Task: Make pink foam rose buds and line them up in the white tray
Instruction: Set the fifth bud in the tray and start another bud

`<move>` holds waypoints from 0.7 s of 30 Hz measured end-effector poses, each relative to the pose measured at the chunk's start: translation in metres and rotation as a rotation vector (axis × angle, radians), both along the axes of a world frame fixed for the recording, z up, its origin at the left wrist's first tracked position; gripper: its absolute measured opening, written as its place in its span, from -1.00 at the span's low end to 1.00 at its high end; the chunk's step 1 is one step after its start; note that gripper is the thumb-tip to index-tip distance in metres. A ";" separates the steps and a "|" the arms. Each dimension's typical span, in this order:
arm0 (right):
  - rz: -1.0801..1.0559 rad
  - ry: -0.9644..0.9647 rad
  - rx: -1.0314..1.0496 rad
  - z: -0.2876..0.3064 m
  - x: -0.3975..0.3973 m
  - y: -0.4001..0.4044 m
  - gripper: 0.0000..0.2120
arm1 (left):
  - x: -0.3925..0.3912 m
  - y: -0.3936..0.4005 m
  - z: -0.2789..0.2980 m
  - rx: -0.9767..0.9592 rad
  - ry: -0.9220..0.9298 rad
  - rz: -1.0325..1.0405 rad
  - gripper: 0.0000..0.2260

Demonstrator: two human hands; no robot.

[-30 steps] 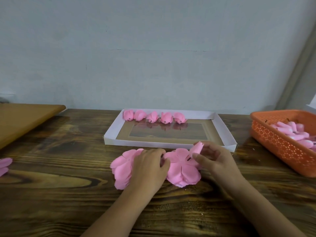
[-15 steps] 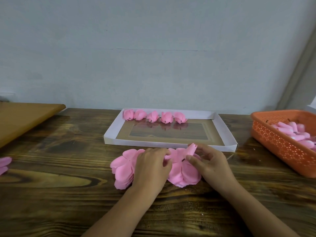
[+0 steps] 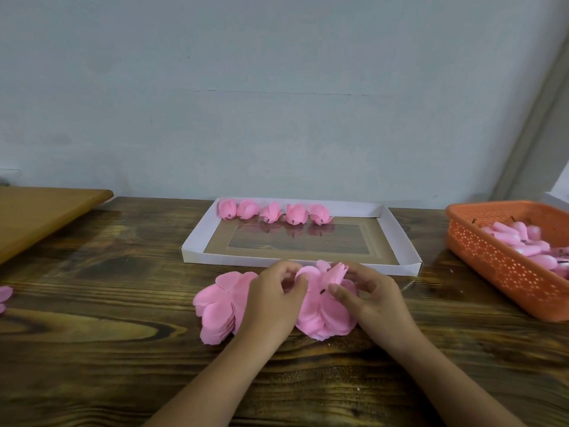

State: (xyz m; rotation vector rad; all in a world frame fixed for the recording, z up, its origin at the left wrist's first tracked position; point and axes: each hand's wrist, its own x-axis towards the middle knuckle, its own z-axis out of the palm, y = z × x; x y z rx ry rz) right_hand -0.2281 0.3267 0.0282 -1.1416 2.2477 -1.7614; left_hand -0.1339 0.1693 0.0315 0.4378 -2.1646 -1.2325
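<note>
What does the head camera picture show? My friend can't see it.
Two hands, left hand and right hand, fold pink foam petals on a wooden table. Behind, five rose buds line a white tray; an orange basket sits right.

no readable text, labels or numbers

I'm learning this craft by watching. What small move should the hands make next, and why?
Probably wrap the lifted petal round the bud core. The right hand pinches it upright, the left hand curls at a neighbouring petal, and the rest of the pink foam flower lies flat, unlike the five buds in the white tray.
</note>
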 end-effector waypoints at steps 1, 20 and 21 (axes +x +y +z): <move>-0.002 -0.005 -0.002 0.000 0.000 0.000 -0.70 | 0.000 0.001 0.001 0.025 -0.004 -0.018 -0.81; 0.013 -0.079 -0.199 0.006 0.008 -0.003 -0.70 | -0.001 0.008 0.005 0.326 0.048 -0.085 -0.91; 0.031 -0.083 -0.209 0.007 0.010 -0.003 -0.72 | -0.001 0.008 0.006 0.348 0.049 -0.082 -0.90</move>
